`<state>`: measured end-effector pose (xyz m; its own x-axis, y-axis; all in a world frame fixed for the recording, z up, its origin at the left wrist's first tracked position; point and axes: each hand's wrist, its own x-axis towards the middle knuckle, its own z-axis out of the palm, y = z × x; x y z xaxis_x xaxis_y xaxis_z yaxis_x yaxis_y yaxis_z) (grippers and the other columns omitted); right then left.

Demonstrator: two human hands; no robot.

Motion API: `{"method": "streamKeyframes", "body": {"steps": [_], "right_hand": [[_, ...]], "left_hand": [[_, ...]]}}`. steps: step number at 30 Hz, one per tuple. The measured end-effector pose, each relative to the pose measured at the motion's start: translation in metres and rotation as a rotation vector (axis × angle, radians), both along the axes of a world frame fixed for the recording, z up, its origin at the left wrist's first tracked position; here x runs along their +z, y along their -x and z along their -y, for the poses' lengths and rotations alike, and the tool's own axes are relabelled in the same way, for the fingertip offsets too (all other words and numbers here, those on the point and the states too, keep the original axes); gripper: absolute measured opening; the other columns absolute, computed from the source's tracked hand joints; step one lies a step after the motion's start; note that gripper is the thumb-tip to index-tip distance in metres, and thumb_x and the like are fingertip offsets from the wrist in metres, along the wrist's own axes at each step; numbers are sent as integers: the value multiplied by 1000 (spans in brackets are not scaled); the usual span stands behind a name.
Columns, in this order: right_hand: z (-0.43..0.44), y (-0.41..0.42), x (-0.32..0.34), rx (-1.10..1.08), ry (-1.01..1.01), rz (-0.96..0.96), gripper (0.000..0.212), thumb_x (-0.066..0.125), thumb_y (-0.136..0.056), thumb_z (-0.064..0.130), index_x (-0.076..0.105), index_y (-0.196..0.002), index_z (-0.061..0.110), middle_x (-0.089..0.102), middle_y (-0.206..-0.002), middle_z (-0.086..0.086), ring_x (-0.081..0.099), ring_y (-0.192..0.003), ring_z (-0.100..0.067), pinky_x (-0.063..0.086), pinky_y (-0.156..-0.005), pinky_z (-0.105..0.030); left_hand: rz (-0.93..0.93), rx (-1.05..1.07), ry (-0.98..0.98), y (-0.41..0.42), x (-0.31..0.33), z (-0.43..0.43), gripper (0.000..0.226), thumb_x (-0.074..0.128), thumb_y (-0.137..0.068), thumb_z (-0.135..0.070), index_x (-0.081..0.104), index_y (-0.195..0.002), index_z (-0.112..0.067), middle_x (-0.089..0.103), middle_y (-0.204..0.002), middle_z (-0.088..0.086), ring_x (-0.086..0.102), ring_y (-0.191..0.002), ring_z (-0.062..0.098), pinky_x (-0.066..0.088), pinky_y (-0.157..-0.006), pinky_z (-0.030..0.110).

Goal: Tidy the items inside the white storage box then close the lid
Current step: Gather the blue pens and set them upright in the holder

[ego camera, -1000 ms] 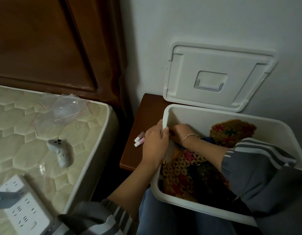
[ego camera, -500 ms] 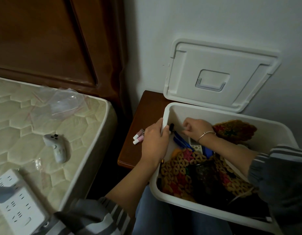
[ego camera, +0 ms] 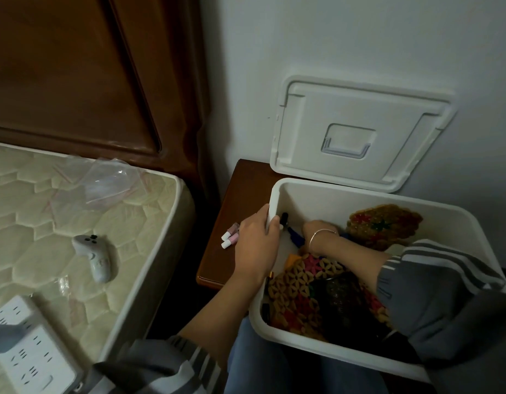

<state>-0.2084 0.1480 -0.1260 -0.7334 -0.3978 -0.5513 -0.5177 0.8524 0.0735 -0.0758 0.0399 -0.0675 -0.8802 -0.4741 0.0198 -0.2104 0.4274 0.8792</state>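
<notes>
One mattress (ego camera: 75,223) filled the left side of your view. Right of it sat the one white storage box (ego camera: 317,191), open, its far left corner over the one wooden desk (ego camera: 240,189). Its single lid (ego camera: 360,132) was off and stood leaning against the wall behind the box, inner side facing you.

Inside the box there were two woven mats. One mat (ego camera: 385,226) was propped against the back right wall, and the other mat (ego camera: 297,285) lay flat toward the front, with one dark bundle (ego camera: 340,297) on top of it.

Both of your hands were at the box. Your left hand (ego camera: 257,240) gripped the left rim, fingers curled over the edge and into the box. Your right hand (ego camera: 317,228), with one bracelet (ego camera: 321,234) at the wrist, reached down near the back left corner. Its fingers were hidden, so I cannot tell whether it held anything.

On the mattress lay one power strip (ego camera: 27,351) at the near edge, one clear plastic bag (ego camera: 104,177) near the headboard, and one white controller (ego camera: 95,254) between them.

Two small pink bottles (ego camera: 230,237) with white caps lay side by side on the desk, just beside your left hand. A blue pen-like thing (ego camera: 296,237) showed between your hands; I could not count how many.
</notes>
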Motion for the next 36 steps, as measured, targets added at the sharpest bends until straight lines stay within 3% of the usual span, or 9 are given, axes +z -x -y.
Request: {"method": "streamKeyframes", "body": {"steps": [5, 9, 13, 17, 22, 25, 28, 33, 36], "right_hand": [[-16, 4, 18, -42, 115, 63, 36, 65, -83, 32, 46, -61, 10, 42, -59, -2, 45, -57, -18, 33, -48, -23], [-40, 4, 35, -132, 286, 72, 39, 68, -82, 36, 45, -61, 14, 45, -59, 0, 51, -66, -19, 35, -54, -27], [-72, -6, 50, -389, 799, -83, 31, 75, -77, 27, 62, -79, 0, 65, -76, -16, 61, -75, -29, 48, -68, -33], [-101, -19, 72, -603, 1172, -204, 25, 77, -76, 19, 65, -84, -2, 67, -82, -19, 63, -79, -32, 53, -76, -41], [-142, -40, 91, -769, 1480, -255, 9, 74, -79, 18, 65, -80, 22, 70, -81, -10, 68, -73, -20, 54, -67, -33], [-164, -51, 97, -849, 1584, -254, 8, 72, -81, 17, 66, -87, 16, 70, -80, -9, 68, -68, -12, 57, -64, -27], [-177, -65, 100, -888, 1620, -243, 6, 70, -83, 19, 65, -82, 23, 70, -80, -6, 68, -71, -17, 56, -68, -31], [-186, -82, 103, -916, 1646, -281, 6, 68, -84, 21, 65, -80, 24, 70, -72, 3, 64, -61, -7, 52, -59, -21], [-185, -91, 104, -928, 1677, -227, 7, 69, -84, 18, 66, -82, 25, 70, -66, 10, 62, -56, 1, 51, -53, -14]], "left_hand": [[-12, -4, -24, 1, -2, 1, 25, 40, -100, -27, 60, -115, -21, 65, -97, -1, 61, -89, 10, 57, -75, 42], [-7, -14, -39, 2, -6, 2, 28, 40, -100, -29, 58, -119, -23, 65, -103, -1, 61, -96, 12, 57, -79, 43], [36, 5, -1, 5, -9, 3, 31, 41, -99, -32, 56, -124, -22, 63, -112, -1, 58, -104, 14, 54, -83, 36], [80, 62, 303, 2, -5, 0, 39, 43, -98, -34, 50, -132, -17, 55, -127, 1, 49, -118, 16, 40, -103, 35], [-65, -102, 794, -6, 15, -29, 23, 48, -94, -38, 61, -98, -20, 61, -95, -3, 57, -91, 15, 42, -83, 30], [225, -296, 557, -6, 9, -61, 44, 46, -88, -57, 56, -106, -19, 62, -98, 1, 59, -90, 18, 46, -76, 30], [589, -337, 214, -7, -6, -81, 83, 54, -74, -75, 42, -128, -13, 54, -124, 8, 54, -112, 24, 43, -90, 33], [583, -290, 21, -11, -21, -93, 103, 78, -62, -61, 28, -137, -12, 37, -137, 6, 41, -129, 22, 39, -104, 29], [570, -227, -122, -10, -20, -101, 96, 84, -62, -49, 30, -133, -14, 43, -123, 2, 48, -113, 17, 44, -92, 26]]}}
